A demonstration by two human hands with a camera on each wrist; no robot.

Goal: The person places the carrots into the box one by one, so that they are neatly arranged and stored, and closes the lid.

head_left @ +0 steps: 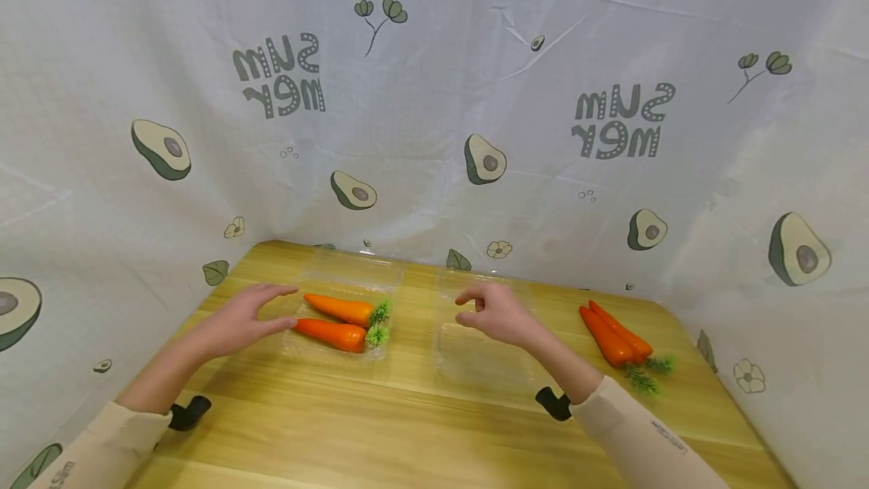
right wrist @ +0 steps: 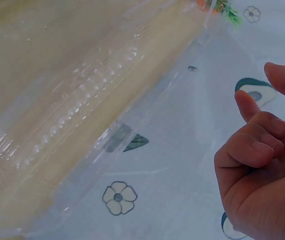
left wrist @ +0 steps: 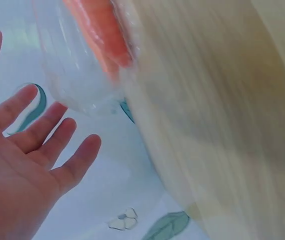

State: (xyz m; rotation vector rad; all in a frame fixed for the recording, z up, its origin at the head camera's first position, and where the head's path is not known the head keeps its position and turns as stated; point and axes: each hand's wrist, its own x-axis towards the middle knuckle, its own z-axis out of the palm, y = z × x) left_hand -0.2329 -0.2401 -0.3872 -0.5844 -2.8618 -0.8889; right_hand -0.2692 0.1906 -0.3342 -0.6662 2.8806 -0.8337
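Observation:
Two orange carrots with green tops, an upper one (head_left: 339,309) and a lower one (head_left: 333,333), lie side by side in a clear plastic box (head_left: 353,272) whose lid is folded back. My left hand (head_left: 241,319) hovers at the box's left side, fingers spread and holding nothing; in the left wrist view the palm of that hand (left wrist: 27,155) shows. Over a second clear box (head_left: 485,364), with nothing in it, is my right hand (head_left: 498,315). Its thumb and index finger stand apart, the other fingers are curled in, and nothing is held.
Two more carrots (head_left: 614,338) with green tops lie together on the wooden table (head_left: 407,429) at the right. A white printed curtain (head_left: 421,112) stands behind the table and along both sides. Black wrist mounts (head_left: 190,413) sit below the hands.

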